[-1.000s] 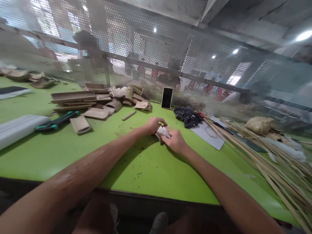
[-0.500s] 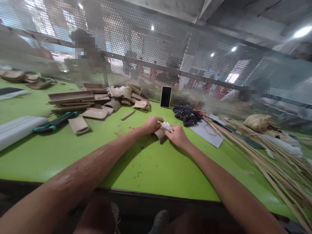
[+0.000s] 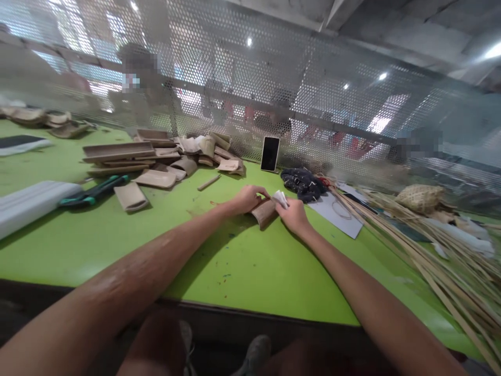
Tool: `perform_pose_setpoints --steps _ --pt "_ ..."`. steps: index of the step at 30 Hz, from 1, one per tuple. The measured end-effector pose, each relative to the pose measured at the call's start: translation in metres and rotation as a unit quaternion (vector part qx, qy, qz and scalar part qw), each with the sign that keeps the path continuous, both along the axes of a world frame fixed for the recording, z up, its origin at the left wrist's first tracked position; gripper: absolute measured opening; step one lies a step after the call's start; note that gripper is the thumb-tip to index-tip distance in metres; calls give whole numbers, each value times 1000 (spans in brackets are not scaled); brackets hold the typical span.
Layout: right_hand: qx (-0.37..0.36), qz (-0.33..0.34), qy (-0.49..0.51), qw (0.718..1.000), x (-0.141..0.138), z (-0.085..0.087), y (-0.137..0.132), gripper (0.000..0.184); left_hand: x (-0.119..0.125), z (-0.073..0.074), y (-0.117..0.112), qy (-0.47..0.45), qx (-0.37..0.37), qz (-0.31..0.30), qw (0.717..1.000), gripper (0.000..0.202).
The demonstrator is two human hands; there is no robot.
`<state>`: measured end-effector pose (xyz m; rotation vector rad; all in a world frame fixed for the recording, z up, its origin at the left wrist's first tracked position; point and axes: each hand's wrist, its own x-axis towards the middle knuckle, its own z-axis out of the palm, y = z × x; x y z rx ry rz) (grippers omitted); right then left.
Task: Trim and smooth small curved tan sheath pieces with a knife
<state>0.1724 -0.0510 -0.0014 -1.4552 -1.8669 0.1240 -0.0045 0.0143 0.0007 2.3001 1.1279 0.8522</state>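
On the green tabletop lies a curved piece of split bamboo (image 3: 265, 213), its rounded side up. My left hand (image 3: 250, 199) grips its far left end, with the fingers partly hidden behind the wrist and thumb. In my right hand (image 3: 293, 215) a crumpled white tissue (image 3: 280, 198) is pinched, at the right end of the bamboo piece. A short wooden stick (image 3: 209, 182) lies beyond my left forearm. Further back, a phone (image 3: 270, 154) with a dark screen stands upright, close to a dark bundle of cloth (image 3: 301, 183).
Back left, a pile of split bamboo pieces (image 3: 119, 151) covers the table (image 3: 219, 266). A green-and-black tool (image 3: 94, 194) rests beside a long white block (image 3: 35, 206). Long bamboo strips (image 3: 415, 250) spread along the right side, over a white sheet (image 3: 340, 216). A perforated screen (image 3: 235, 78) stands behind.
My right hand has moved right with the tissue, from the middle of the bamboo piece to its right end. More of the bamboo's surface now shows. My left hand keeps its grip.
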Motion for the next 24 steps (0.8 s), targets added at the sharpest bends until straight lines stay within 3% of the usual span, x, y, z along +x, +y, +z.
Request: perform_pose_setpoints --steps 2,6,8,11,13,17,19,24 --pt "9 5 -15 1000 -2 -1 -2 20 0 -1 0 0 -2 2 1000 40" --pt "14 104 -44 993 -14 -5 -13 15 1 -3 2 13 -14 5 1000 39" --pt "29 83 -54 995 -13 -4 -12 14 1 -3 3 13 4 -6 1000 40" --pt "28 1 -59 998 -5 -1 -4 18 0 -4 3 11 27 -18 999 43" --pt "25 -4 -57 998 -4 0 -5 20 0 -3 3 10 24 -17 1000 43" --pt "7 114 -45 992 -16 -1 -18 19 -1 -1 2 15 5 -22 1000 40" --pt "-4 133 -40 990 -17 -1 -19 18 -2 -1 2 15 -3 -20 1000 40" --pt "8 4 -48 999 -3 3 -5 20 -2 -2 2 5 14 -20 1000 41"
